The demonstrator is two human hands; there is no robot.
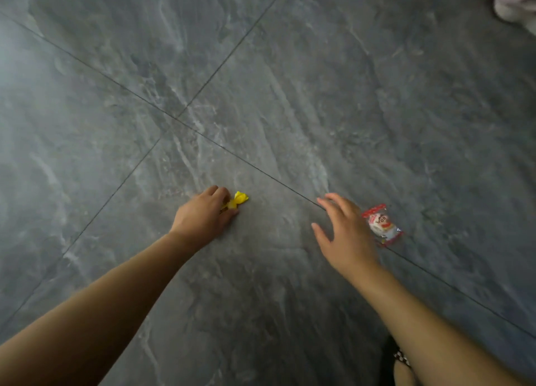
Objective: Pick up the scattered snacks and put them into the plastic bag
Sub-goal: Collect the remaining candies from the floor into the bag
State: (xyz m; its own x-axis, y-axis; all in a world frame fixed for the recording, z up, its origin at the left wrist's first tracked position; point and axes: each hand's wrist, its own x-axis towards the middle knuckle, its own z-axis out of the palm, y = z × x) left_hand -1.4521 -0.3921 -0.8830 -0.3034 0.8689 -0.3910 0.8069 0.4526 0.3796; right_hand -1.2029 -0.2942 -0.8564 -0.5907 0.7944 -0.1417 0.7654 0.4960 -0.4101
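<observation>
A small yellow-wrapped candy (240, 199) lies on the grey tiled floor (261, 95). My left hand (204, 214) reaches down to it, and its fingers curl round the candy's near end. A red and white snack packet (383, 224) lies on the floor to the right. My right hand (345, 235) hovers just left of that packet with its fingers spread, and I cannot tell whether it touches the packet. No plastic bag is in view.
Dark grout lines cross the floor. A pale pink fabric thing (516, 0) sits at the top right corner. A dark shoe with a checkered edge (401, 356) shows at the bottom right, under my right forearm.
</observation>
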